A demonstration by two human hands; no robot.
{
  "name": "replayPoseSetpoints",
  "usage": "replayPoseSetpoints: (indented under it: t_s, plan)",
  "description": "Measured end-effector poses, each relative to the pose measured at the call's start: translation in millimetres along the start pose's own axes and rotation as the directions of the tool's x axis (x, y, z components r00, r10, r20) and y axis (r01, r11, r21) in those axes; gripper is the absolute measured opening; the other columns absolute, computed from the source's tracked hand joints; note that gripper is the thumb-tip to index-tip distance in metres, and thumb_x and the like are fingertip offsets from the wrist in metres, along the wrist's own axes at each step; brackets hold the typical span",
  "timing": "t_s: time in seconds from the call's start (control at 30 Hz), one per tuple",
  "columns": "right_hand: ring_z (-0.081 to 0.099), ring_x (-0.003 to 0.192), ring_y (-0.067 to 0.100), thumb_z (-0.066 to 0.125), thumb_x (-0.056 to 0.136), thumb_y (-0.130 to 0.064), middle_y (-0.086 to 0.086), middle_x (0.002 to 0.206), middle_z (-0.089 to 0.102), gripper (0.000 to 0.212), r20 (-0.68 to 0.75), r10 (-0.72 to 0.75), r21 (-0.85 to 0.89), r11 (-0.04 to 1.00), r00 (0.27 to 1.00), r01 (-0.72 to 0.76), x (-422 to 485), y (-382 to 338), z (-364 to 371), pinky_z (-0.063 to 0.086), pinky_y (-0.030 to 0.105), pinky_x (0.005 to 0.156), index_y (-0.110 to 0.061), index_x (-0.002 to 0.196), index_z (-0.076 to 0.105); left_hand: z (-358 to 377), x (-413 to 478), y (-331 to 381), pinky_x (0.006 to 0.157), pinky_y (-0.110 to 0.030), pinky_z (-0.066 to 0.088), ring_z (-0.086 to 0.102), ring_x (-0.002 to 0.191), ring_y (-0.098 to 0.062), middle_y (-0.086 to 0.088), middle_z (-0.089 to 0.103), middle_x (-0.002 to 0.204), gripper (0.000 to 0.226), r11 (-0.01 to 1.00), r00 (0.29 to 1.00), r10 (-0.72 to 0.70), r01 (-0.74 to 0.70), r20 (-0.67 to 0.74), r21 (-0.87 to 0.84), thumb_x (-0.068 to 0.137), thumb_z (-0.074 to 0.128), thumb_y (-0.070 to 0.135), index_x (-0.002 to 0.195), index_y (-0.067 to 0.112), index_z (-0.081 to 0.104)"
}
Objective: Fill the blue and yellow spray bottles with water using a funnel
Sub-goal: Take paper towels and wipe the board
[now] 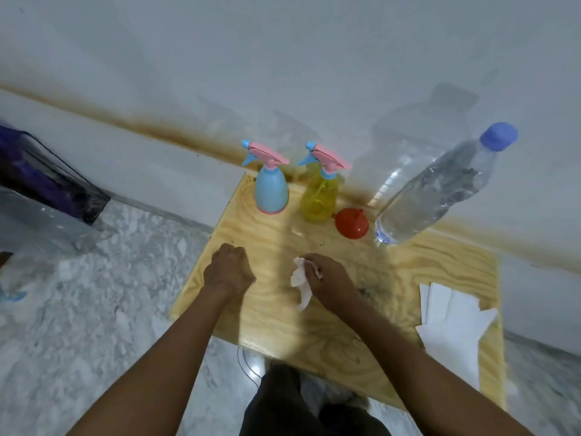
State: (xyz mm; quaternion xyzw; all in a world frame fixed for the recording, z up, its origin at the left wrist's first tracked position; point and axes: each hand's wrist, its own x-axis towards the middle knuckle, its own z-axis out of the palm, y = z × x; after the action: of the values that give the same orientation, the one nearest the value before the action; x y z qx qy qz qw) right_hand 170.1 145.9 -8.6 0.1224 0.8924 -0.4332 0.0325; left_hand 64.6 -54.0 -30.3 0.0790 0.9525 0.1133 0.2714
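While both forearms reach over the wooden counter (pixel 440 272), the left hand (pixel 228 269) rests on it knuckles up, fingers curled into a fist with nothing visible in it. Right hand (pixel 330 284): fingers pinched round a crumpled white tissue (pixel 300 278), whose loose end hangs down toward the counter surface.

Back edge of counter, against the wall:
- blue spray bottle (pixel 271 190), upright, pink-and-blue trigger head on, nozzle pointing left.
- yellow spray bottle (pixel 319 196), upright just to its right, apart from it, same kind of head on, nozzle left. Fill level in either bottle: cannot tell.
- red funnel (pixel 351 223) on the counter just beside the yellow bottle's base, between it and the water bottle; contact with either not clear.
- large clear water bottle (pixel 440 187), upright, blue cap on, water visible inside.

Both hands are well short of the bottles and funnel. White paper sheets (pixel 452 319) lie at the counter's right edge. Speckled stone floor (pixel 94 309) to the left.
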Motion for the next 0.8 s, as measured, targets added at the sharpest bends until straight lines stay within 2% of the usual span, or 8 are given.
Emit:
replayPoseSetpoints:
  t_s: [0.1, 0.17, 0.33, 0.47, 0.53, 0.6, 0.7, 0.8]
  plan:
    - [0.061, 0.095, 0.008, 0.052, 0.097, -0.009, -0.003, 0.108, 0.07, 0.027, -0.122, 0.089, 0.125, 0.989, 0.989, -0.074, -28.5, 12.8, -32.6, 0.048, 0.025, 0.084, -0.017, 0.116, 0.069, 6.2, -9.7, 29.6, 0.093, -0.04, 0.053, 0.054, 0.121, -0.025, -0.004, 0.054, 0.133, 0.069, 0.994, 0.996, 0.091, -0.092, -0.02, -0.065, 0.07, 0.067, 0.064, 0.126, 0.023, 0.057]
    - [0.062, 0.09, -0.001, 0.051, 0.099, -0.012, -0.012, 0.104, 0.068, 0.026, -0.194, 0.155, 0.192, 0.974, 0.969, -0.117, -50.9, 24.6, -54.7, 0.047, 0.015, 0.077, -0.023, 0.117, 0.066, 16.0, -19.4, 59.1, 0.098, -0.035, 0.051, 0.058, 0.12, -0.019, 0.0, 0.059, 0.134, 0.075, 0.974, 0.984, 0.179, -0.18, -0.023, -0.14, 0.072, 0.063, 0.069, 0.133, 0.024, 0.057]
    - [0.06, 0.087, -0.007, 0.051, 0.101, -0.02, -0.021, 0.096, 0.063, 0.02, -0.339, 0.311, 0.319, 0.926, 0.888, -0.202, -118.1, 59.8, -107.9, 0.044, 0.006, 0.069, -0.033, 0.112, 0.059, 57.0, -70.4, 151.9, 0.096, -0.037, 0.053, 0.063, 0.112, -0.019, -0.004, 0.065, 0.124, 0.046, 0.834, 0.944, 0.33, -0.291, 0.001, -0.469, 0.082, 0.075, 0.028, 0.125, 0.018, 0.065]
    - [0.06, 0.092, -0.01, 0.053, 0.099, -0.015, -0.013, 0.103, 0.067, 0.02, -0.473, 0.385, 0.398, 0.896, 0.793, -0.197, -170.7, 100.3, -139.1, 0.044, 0.006, 0.071, -0.027, 0.112, 0.063, 108.3, -96.1, 223.6, 0.09, -0.01, 0.042, 0.058, 0.111, -0.014, 0.003, 0.054, 0.121, 0.045, 0.809, 0.845, 0.525, -0.456, 0.106, -0.371, 0.085, 0.065, 0.002, 0.13, 0.004, 0.058]
    - [0.061, 0.092, -0.008, 0.055, 0.098, -0.015, -0.011, 0.105, 0.067, 0.02, -0.514, 0.432, 0.435, 0.876, 0.741, -0.21, -191.9, 118.9, -149.1, 0.046, 0.007, 0.071, -0.026, 0.112, 0.064, 136.2, -106.5, 257.7, 0.096, -0.019, 0.04, 0.054, 0.122, -0.019, 0.003, 0.053, 0.125, 0.04, 0.79, 0.787, 0.6, -0.554, 0.145, -0.262, 0.089, 0.061, 0.01, 0.129, 0.01, 0.059]
    - [0.063, 0.095, -0.002, 0.056, 0.098, -0.018, -0.01, 0.106, 0.068, 0.018, -0.55, 0.479, 0.458, 0.858, 0.685, -0.232, -213.3, 141.0, -159.7, 0.048, 0.01, 0.075, -0.028, 0.111, 0.063, 160.1, -120.4, 288.4, 0.11, -0.032, 0.037, 0.036, 0.141, -0.022, -0.002, 0.039, 0.15, 0.05, 0.801, 0.785, 0.592, -0.55, 0.18, -0.235, 0.096, 0.055, 0.026, 0.144, 0.019, 0.044]
    - [0.063, 0.101, 0.006, 0.054, 0.099, -0.022, -0.011, 0.108, 0.067, 0.016, -0.577, 0.533, 0.504, 0.828, 0.619, -0.244, -238.6, 167.8, -171.7, 0.053, 0.023, 0.084, -0.03, 0.111, 0.062, 185.0, -132.5, 319.1, 0.116, -0.03, 0.025, 0.009, 0.152, -0.021, -0.004, 0.009, 0.165, 0.064, 0.781, 0.756, 0.623, -0.615, 0.202, -0.105, 0.099, 0.051, 0.036, 0.155, 0.023, 0.023]
    - [0.065, 0.103, 0.011, 0.052, 0.1, -0.026, -0.009, 0.11, 0.066, 0.017, -0.584, 0.58, 0.542, 0.799, 0.567, -0.26, -258.0, 192.4, -182.0, 0.056, 0.031, 0.086, -0.029, 0.114, 0.061, 204.1, -132.1, 340.2, 0.118, -0.032, 0.022, 0.005, 0.153, -0.023, -0.008, 0.005, 0.166, 0.072, 0.781, 0.759, 0.615, -0.624, 0.213, -0.032, 0.096, 0.054, 0.043, 0.156, 0.022, 0.02]
